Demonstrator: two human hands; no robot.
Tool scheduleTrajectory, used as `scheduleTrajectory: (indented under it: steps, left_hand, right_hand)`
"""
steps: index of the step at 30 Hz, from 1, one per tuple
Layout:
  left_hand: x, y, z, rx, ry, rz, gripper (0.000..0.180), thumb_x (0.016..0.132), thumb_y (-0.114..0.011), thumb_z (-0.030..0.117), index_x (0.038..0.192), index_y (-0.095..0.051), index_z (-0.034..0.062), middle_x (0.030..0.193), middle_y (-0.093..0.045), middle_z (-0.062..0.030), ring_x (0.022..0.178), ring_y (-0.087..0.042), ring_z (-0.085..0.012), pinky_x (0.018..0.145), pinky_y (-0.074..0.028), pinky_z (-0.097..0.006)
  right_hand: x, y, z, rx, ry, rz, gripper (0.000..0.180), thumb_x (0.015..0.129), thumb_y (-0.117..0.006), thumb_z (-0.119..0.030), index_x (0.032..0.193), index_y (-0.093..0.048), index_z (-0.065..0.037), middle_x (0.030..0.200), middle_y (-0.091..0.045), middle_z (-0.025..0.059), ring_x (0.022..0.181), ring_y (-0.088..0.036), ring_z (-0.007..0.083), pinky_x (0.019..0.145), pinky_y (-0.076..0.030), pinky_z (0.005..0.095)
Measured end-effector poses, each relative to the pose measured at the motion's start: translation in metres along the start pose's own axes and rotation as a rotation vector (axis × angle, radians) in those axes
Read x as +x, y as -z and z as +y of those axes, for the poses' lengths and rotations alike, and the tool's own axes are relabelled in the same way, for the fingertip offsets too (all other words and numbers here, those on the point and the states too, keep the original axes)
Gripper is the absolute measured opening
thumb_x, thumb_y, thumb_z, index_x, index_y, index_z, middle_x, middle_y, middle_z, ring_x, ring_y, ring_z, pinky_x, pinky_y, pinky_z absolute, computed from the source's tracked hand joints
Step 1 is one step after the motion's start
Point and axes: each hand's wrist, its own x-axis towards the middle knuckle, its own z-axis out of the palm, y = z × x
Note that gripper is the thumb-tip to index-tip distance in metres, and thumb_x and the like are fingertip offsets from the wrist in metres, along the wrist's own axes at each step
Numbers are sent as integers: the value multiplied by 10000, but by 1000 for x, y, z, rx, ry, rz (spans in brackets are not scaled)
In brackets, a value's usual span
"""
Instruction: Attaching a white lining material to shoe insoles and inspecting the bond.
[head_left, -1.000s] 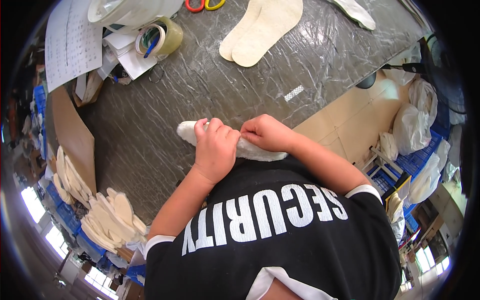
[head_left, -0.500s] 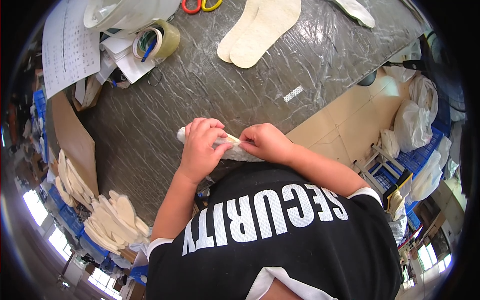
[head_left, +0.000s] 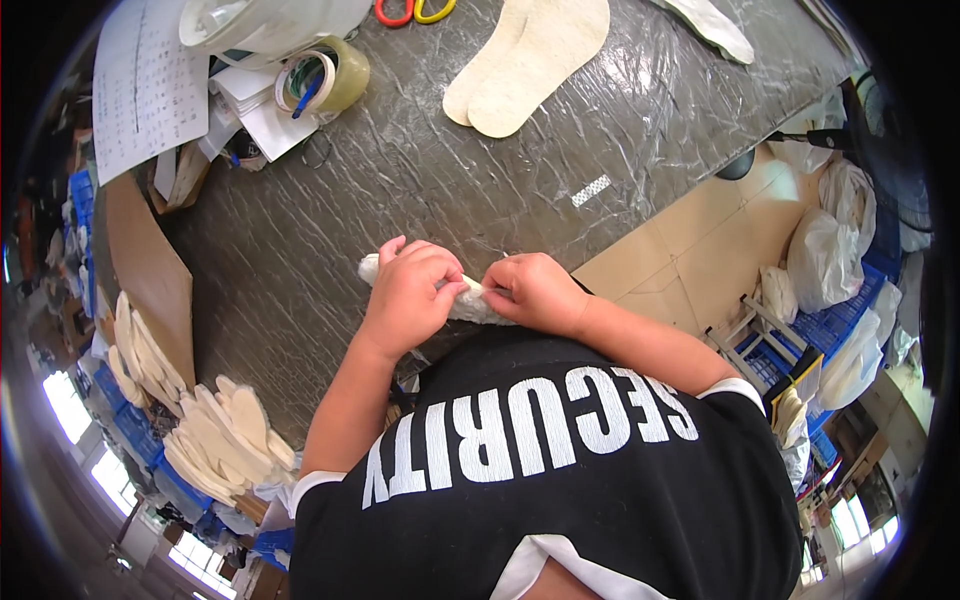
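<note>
Now pinching away at a fleecy white piece (head_left: 478, 309), probably an insole, right in front of the black shirt (head_left: 600, 530) and by the near side of the dark plastic-covered table (head_left: 300, 230). Holding with the left hand (head_left: 408, 298), fingers bent over the top, thumb and forefinger closed on the edge. Gripping just beside that with the right hand (head_left: 540, 290), thumb and fingertips drawn together, leaving only a short stretch of pale cream edge between the two pinches. Looking mid-job, judging by that double grip; not yet set down, not yet let go. Impossible to call how much of the edge is done, with most of it hidden under the hands. Farther up, spotting a pair of cream insoles (head_left: 540, 70), flat, overlapping, well apart from the fingers, plus another white piece (head_left: 710, 28) near the top. Low on the left, noting a heap of pale insole-shaped pieces (head_left: 225, 440); no telling whether finished or waiting. Out of hand, too, with the red-and-yellow-handled scissors (head_left: 432, 10).
</note>
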Motion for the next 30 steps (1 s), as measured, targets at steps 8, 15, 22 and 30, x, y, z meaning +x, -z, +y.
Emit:
scheduleTrajectory:
  steps: [8,15,22,30]
  left_hand:
    - [-3,-10,-5,-20,-81,52,85,739,-681,43,745,-611,92,798,-637,3,845,-608,-196,1005,-314,-469]
    - [-8,-4,-1,-27,-47,35,43,768,-663,53,774,-636,86,840,-664,-7,887,-620,-194,1023,-305,-490]
    - [-10,0,-2,-61,37,12,29,778,-663,61,779,-634,66,868,-677,-22,911,-624,-216,1030,-304,-494]
    - [-8,5,5,-58,128,-122,27,772,-635,29,764,-624,53,861,-670,-54,865,-620,-230,1038,-301,-466]
  right_hand:
    - [9,3,-13,59,-127,-56,169,779,-680,-205,803,-646,-41,754,-657,144,735,-634,364,671,-498,437]
    - [7,-8,-5,7,-79,-10,165,778,-694,-206,789,-651,-47,743,-657,149,729,-638,355,662,-497,437]
    - [7,-9,-7,-4,-59,-7,147,772,-685,-189,773,-648,-46,746,-658,148,722,-641,351,661,-503,436]
    - [5,-11,-9,-23,-59,1,147,769,-681,-195,771,-649,-51,747,-660,144,716,-644,350,657,-506,439]
